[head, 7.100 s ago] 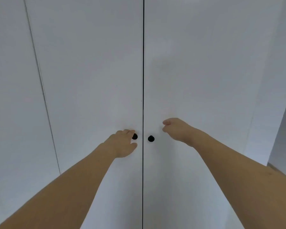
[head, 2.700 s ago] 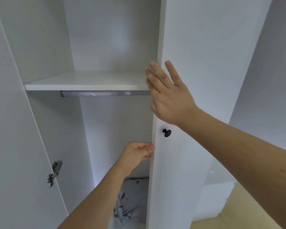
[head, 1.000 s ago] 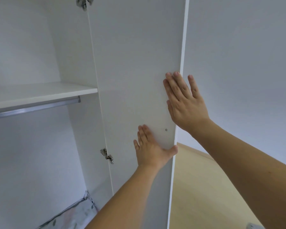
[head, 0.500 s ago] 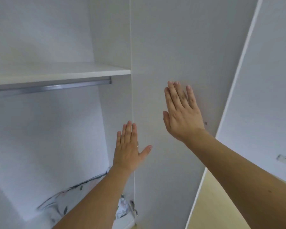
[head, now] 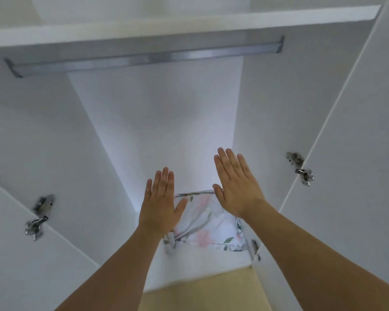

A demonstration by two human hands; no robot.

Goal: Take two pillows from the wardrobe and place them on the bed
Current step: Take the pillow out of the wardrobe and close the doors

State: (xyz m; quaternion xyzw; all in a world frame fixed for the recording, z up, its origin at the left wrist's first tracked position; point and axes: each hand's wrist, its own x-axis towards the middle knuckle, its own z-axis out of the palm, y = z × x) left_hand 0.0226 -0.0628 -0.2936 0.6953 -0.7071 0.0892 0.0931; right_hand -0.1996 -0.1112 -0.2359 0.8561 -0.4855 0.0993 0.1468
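Observation:
The white wardrobe (head: 157,122) stands with both doors swung wide. On its floor lies a white pillow with a pink and green flower print (head: 204,227), partly hidden behind my hands; whether more than one pillow lies there I cannot tell. My left hand (head: 160,205) and my right hand (head: 234,187) are raised in front of the opening, fingers straight, palms away from me, holding nothing. Both hands are above the pillow and apart from it. The bed is out of view.
A white shelf (head: 189,21) with a grey metal hanging rail (head: 144,59) under it crosses the top. The left door (head: 20,254) and right door (head: 357,176) flank the opening, with metal hinges (head: 37,216) on them. Pale wooden floor (head: 202,292) lies below.
My hands left the right door, which is now fully swung aside. My view turned left and down, so the wardrobe's inside and the flowered pillow sit in the middle.

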